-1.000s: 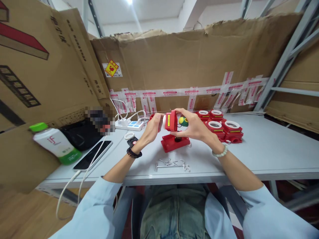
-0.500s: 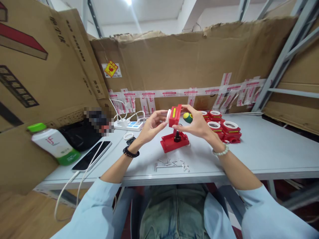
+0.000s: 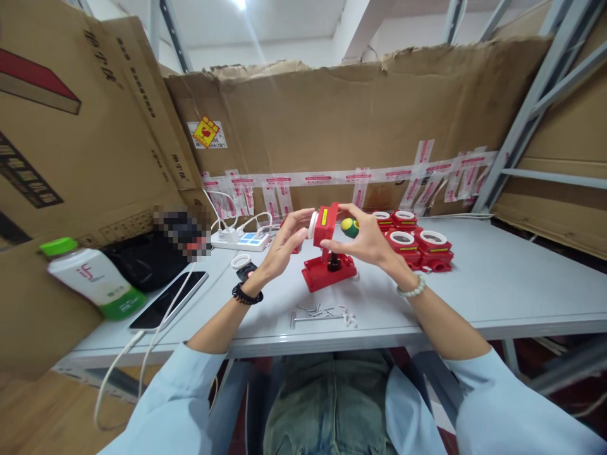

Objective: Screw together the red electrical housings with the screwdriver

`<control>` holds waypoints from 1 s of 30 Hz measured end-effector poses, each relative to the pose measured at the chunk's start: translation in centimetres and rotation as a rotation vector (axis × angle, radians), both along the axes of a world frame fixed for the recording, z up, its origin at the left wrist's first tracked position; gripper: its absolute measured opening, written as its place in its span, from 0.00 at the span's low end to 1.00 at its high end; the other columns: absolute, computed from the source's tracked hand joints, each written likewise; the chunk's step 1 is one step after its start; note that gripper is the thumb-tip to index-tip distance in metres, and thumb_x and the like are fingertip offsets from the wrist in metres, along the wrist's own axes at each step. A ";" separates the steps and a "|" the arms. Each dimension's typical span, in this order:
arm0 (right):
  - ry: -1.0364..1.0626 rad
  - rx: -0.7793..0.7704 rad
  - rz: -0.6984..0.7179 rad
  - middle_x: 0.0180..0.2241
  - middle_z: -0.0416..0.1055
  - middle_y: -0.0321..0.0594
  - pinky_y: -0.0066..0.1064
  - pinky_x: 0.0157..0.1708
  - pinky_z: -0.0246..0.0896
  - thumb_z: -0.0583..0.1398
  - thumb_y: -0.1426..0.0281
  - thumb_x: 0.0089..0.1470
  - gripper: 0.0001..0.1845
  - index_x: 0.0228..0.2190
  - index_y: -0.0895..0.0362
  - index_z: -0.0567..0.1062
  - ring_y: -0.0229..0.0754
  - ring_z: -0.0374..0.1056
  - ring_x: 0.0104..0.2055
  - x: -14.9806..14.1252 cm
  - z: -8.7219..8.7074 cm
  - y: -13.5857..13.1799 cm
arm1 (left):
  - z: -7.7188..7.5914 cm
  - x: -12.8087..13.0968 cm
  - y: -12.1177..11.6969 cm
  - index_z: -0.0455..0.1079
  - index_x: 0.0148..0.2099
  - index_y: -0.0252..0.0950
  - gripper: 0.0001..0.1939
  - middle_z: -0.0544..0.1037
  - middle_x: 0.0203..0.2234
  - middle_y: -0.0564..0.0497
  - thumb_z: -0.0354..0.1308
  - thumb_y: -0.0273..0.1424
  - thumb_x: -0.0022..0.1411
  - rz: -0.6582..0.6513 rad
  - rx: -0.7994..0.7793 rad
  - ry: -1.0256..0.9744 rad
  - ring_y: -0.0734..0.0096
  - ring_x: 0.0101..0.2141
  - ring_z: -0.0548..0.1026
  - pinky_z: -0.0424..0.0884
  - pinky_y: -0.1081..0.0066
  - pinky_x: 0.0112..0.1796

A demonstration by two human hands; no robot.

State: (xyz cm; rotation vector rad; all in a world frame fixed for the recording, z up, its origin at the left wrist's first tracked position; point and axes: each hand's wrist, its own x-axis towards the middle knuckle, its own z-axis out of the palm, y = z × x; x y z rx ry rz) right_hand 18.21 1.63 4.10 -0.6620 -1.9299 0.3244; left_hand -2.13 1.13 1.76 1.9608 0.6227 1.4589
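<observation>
Above the table I hold a red square housing (image 3: pixel 325 225) tilted on its side, with a yellow label and a white ring (image 3: pixel 313 225) facing left. My left hand (image 3: pixel 286 243) has its fingers and thumb at the ring. My right hand (image 3: pixel 370 239) grips the housing's right edge between thumb and fingers. A rounded green and yellow handle (image 3: pixel 349 227) shows within the right hand's curve; its other end is hidden. Just below lies a red base (image 3: pixel 318 275) with a black fitting (image 3: pixel 334 261) in it. Nearer me are several screws (image 3: pixel 318 310) and a T-shaped metal rod (image 3: pixel 313 319).
Several red housings with white rings (image 3: pixel 434 237) stand at right. Left are a loose white ring (image 3: pixel 241 261), a small black part (image 3: pixel 246 272), a power strip (image 3: pixel 249 241), a phone (image 3: pixel 168 302) with a cable, and a bottle (image 3: pixel 97 278). Cardboard (image 3: pixel 303 126) walls the back.
The view has shifted slightly. Both hands still hold the housing over the base in nearly the same pose, and a red piece now shows behind my left fingers.
</observation>
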 end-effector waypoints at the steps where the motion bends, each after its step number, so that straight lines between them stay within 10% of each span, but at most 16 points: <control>1: 0.024 -0.004 -0.012 0.42 0.77 0.44 0.41 0.46 0.68 0.70 0.57 0.38 0.34 0.46 0.57 0.71 0.48 0.73 0.45 0.1 0.1 0.1 | 0.0 0.0 0.0 0.61 0.59 0.41 0.25 0.69 0.54 0.45 0.56 0.43 0.62 -0.038 0.005 0.026 0.61 0.51 0.70 0.69 0.65 0.48; 8: 0.043 -0.001 -0.028 0.42 0.77 0.43 0.41 0.47 0.68 0.70 0.58 0.38 0.33 0.45 0.57 0.71 0.48 0.73 0.44 0.3 0.0 0.4 | 0.1 0.3 -0.6 0.69 0.48 0.36 0.18 0.75 0.38 0.49 0.56 0.43 0.63 0.081 -0.058 0.064 0.69 0.37 0.73 0.69 0.71 0.39; 16: -0.070 0.091 -0.025 0.47 0.74 0.47 0.44 0.49 0.67 0.70 0.60 0.36 0.38 0.50 0.57 0.68 0.51 0.71 0.48 -0.1 -0.4 0.4 | 1.4 -1.7 0.2 0.65 0.25 0.36 0.23 0.67 0.21 0.54 0.53 0.48 0.62 0.515 0.065 0.018 0.73 0.25 0.63 0.61 0.72 0.30; 24: -0.067 0.065 -0.034 0.46 0.74 0.47 0.43 0.48 0.67 0.70 0.61 0.38 0.37 0.50 0.58 0.68 0.50 0.71 0.48 -0.2 -0.2 0.3 | -0.2 -13.1 1.4 0.73 0.28 0.35 0.12 0.78 0.29 0.43 0.56 0.37 0.58 1.022 -0.027 1.014 0.60 0.31 0.73 0.61 0.68 0.31; 30: -0.071 0.038 -0.019 0.45 0.75 0.47 0.43 0.49 0.67 0.70 0.63 0.37 0.37 0.49 0.58 0.68 0.50 0.72 0.47 -0.2 -0.3 0.3 | -2.4 -15.7 2.3 0.74 0.29 0.35 0.13 0.79 0.29 0.42 0.58 0.40 0.56 0.873 -0.323 1.170 0.56 0.33 0.75 0.65 0.65 0.35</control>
